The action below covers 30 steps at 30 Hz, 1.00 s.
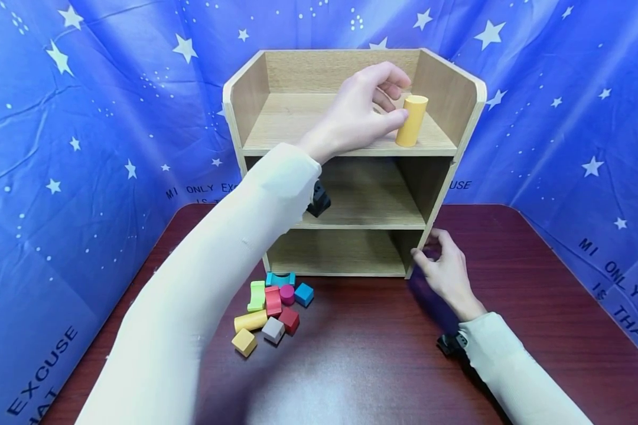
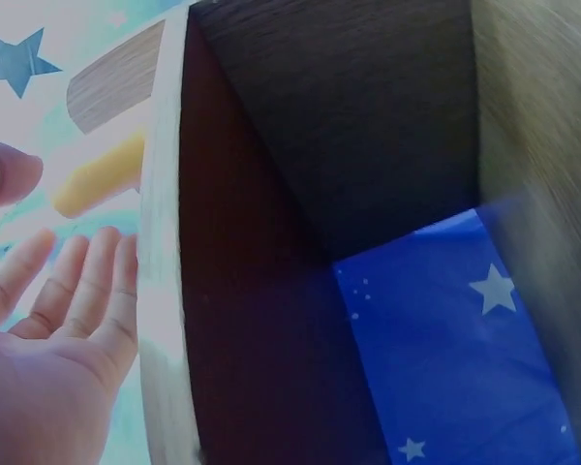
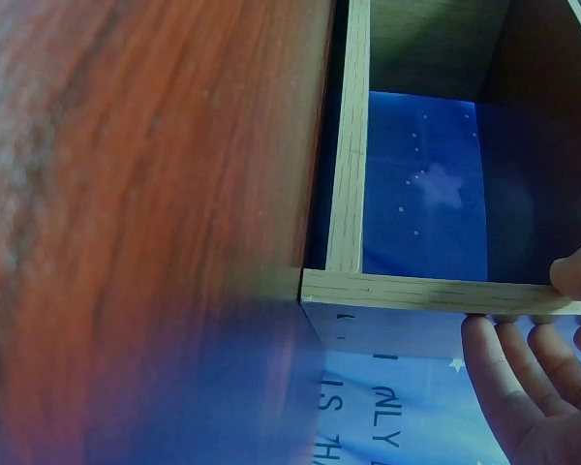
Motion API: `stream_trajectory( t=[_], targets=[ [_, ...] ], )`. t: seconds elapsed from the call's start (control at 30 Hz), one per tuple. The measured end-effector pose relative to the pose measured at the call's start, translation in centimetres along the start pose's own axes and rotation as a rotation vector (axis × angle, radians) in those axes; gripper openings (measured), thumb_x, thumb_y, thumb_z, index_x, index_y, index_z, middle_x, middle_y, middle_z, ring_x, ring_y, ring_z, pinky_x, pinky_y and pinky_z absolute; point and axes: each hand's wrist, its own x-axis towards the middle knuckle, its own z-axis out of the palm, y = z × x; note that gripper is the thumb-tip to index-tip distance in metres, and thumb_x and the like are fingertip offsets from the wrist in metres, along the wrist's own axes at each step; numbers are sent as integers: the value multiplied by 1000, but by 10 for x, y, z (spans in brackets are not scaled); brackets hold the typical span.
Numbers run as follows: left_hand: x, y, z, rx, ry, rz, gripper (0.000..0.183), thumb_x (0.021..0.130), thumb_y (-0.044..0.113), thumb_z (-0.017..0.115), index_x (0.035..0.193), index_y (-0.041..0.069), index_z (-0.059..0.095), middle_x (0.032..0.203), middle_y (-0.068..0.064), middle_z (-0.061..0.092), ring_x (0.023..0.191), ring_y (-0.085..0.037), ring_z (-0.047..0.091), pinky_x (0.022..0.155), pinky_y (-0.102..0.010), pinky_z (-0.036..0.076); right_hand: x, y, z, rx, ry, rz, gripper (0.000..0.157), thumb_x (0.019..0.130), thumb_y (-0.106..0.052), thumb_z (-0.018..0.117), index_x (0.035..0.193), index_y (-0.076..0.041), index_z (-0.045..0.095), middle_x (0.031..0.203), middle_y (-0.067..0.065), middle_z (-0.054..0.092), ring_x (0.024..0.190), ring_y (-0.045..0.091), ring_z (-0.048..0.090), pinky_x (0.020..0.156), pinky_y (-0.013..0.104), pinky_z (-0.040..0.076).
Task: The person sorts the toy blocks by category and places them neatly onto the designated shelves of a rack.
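Note:
A yellow cylinder block [image 1: 412,121] stands upright on the top board of the wooden shelf unit [image 1: 351,151], near its right side. My left hand [image 1: 369,106] is beside it, fingers spread and loosely bent, the thumb tip overlapping the cylinder in the head view. In the left wrist view, a gap shows between the fingers and the yellow cylinder [image 2: 102,179]. Low on the unit's right side panel, my right hand [image 1: 446,268] grips the front edge. The right wrist view has its thumb on the inner side of the panel [image 3: 436,293] and its fingers [image 3: 504,373] outside.
Several coloured blocks lie grouped on the dark red table [image 1: 361,354] in front of the unit's left part, among them a blue cube [image 1: 304,294], a yellow cylinder [image 1: 250,321] and a green block [image 1: 256,296]. A blue starry curtain [image 1: 106,118] surrounds the table.

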Motion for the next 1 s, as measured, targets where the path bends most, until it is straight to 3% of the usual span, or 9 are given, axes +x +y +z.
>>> stream_trajectory(
  t=[0.23, 0.47, 0.77, 1.0],
  targets=[
    [-15, -5, -11, 31, 1, 47, 33, 84, 9, 67, 116, 5, 58, 104, -4, 53, 89, -10, 58, 79, -19, 48, 0, 0, 0, -9, -1, 3, 38, 82, -9, 71, 116, -3, 56, 97, 7, 64, 85, 8, 60, 66, 10, 47],
    [-28, -11, -18, 16, 6, 88, 31, 84, 6, 66, 114, 3, 59, 103, -6, 54, 88, -8, 58, 78, -20, 49, 0, 0, 0, -12, -5, 4, 38, 82, -9, 71, 116, -3, 55, 97, 9, 65, 87, 18, 62, 65, 10, 47],
    [-48, -19, -25, 31, 25, 107, 29, 84, 5, 64, 113, 1, 60, 104, -10, 54, 86, -9, 58, 78, -20, 50, 1, -1, 1, -14, -2, 1, 37, 81, -8, 72, 115, -4, 56, 97, 8, 65, 84, 5, 60, 65, 10, 47],
    [-61, -22, -29, 47, 24, 125, 27, 85, 5, 64, 111, 0, 62, 103, -9, 56, 86, -9, 58, 78, -21, 50, -1, 0, 0, -15, -5, 11, 37, 82, -10, 71, 116, -4, 56, 96, 7, 65, 85, 7, 60, 65, 10, 47]
  ],
)
